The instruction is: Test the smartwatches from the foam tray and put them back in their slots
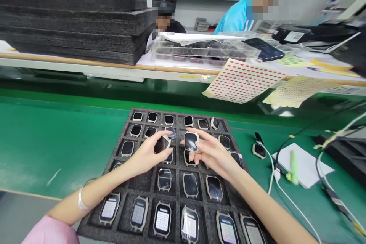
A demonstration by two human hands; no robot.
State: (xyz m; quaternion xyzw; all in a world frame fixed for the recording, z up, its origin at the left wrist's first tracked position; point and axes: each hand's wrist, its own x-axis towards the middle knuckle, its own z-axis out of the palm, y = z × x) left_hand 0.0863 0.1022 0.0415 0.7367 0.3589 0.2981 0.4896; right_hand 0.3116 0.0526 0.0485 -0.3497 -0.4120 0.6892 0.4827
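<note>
A black foam tray (175,206) with square compartments lies before me, filled with several strapless smartwatch bodies. My left hand (151,150) reaches over its middle, thumb and fingers closed around a dark-screened watch (161,145). Just right of it, my right hand (210,150) grips another watch (191,142) by its edges, raised above the tray with its glossy screen turned up. A watch with a bluish screen (170,133) lies by my left fingertips. In the nearest row, several watches such as this one (162,219) show lit white screens; those farther back are mostly dark.
Stacked black foam sheets (71,19) stand on the shelf at left, beside clear plastic trays (200,51) and a phone (264,48). Red-dotted sticker sheets (243,80) hang over the shelf edge. At right lie a watch (259,151), cables (294,217) and white paper (309,167). Two people sit opposite.
</note>
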